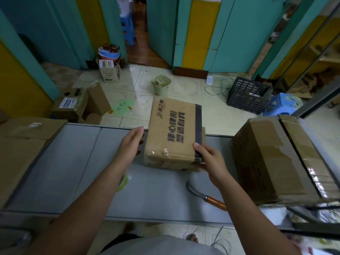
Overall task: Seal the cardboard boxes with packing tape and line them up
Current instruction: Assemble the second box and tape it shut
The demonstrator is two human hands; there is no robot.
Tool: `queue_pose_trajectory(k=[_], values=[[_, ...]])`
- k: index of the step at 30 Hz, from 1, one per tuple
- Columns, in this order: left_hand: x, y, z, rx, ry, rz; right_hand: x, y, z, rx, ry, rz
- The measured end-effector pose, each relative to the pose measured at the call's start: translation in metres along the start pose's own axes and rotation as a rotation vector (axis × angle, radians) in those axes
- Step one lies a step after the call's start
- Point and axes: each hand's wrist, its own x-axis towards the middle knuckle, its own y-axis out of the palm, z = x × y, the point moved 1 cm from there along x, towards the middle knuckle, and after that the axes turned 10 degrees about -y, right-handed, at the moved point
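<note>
Single head-worn wide-angle view, looking forward and down from close above the table (pixel 73 162); floor (pixel 143 85) beyond.

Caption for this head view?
Left hand steadies, right hand grips a printed box at a table beside a taped box.

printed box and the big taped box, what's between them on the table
Head view: the right hand gripping a corner of the printed box, otherwise bare table up to the big taped box.
</note>
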Motion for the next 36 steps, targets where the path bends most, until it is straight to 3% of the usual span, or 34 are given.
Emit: queue_pose_trajectory(k=[4,10,16,19,22,24,26,28,30,36], values=[[-0.013,0.013,-0.015,0.047,0.041,0.131,-0.006,0.01,0.007,-0.227,-0.143,0.074],[-0.013,0.013,0.003,-0.072,0.05,0.015,-0.012,0.008,0.01,-0.351,-0.229,0.126],[-0.009,-0.003,0.011,-0.197,-0.022,0.014,-0.002,-0.038,0.015,-0.459,-0.409,-0.39],[-0.01,-0.005,0.012,-0.22,-0.05,0.048,0.009,-0.056,0.001,-0.206,-0.148,-0.499],[-0.011,-0.003,0.014,-0.238,-0.094,0.107,0.011,-0.058,-0.023,0.134,0.242,-0.324],[-0.011,0.0,0.016,-0.261,-0.126,0.157,0.008,-0.055,-0.038,0.181,0.332,-0.162],[-0.01,0.003,0.016,-0.277,-0.148,0.197,0.003,-0.046,-0.042,0.218,0.345,0.023],[-0.009,0.004,0.017,-0.298,-0.159,0.18,0.002,-0.036,-0.039,0.351,0.352,0.098],[-0.009,0.004,0.017,-0.274,-0.127,0.13,0.005,-0.031,-0.035,0.357,0.309,0.042],[-0.005,0.024,0.005,0.101,0.135,0.082,0.007,-0.027,-0.022,0.005,0.107,-0.044]])
